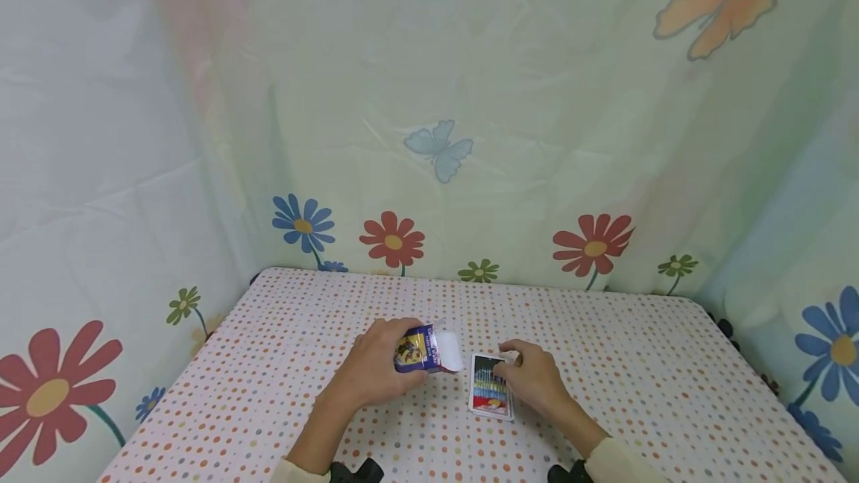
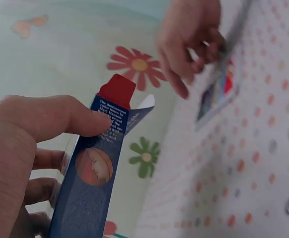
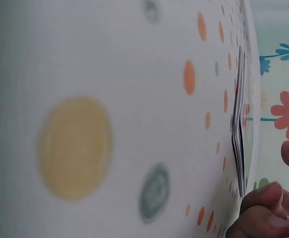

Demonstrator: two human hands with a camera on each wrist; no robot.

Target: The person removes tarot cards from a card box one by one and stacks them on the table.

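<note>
My left hand (image 1: 379, 364) grips a small blue card box (image 1: 416, 349) above the table, thumb along one narrow side. In the left wrist view, the box (image 2: 92, 168) shows printed text, a round face picture and a red end flap; its white lid flap stands open toward the right. A stack of picture cards (image 1: 490, 397) lies on the table, face up, with a dark, blue and red picture on top. Over the stack's far right corner is my right hand (image 1: 533, 375), thumb and fingers apart; whether it touches the cards is unclear.
The table is covered by a white cloth (image 1: 268, 386) with coloured dots. Behind and at both sides hangs a pale curtain (image 1: 335, 95) printed with flowers and butterflies.
</note>
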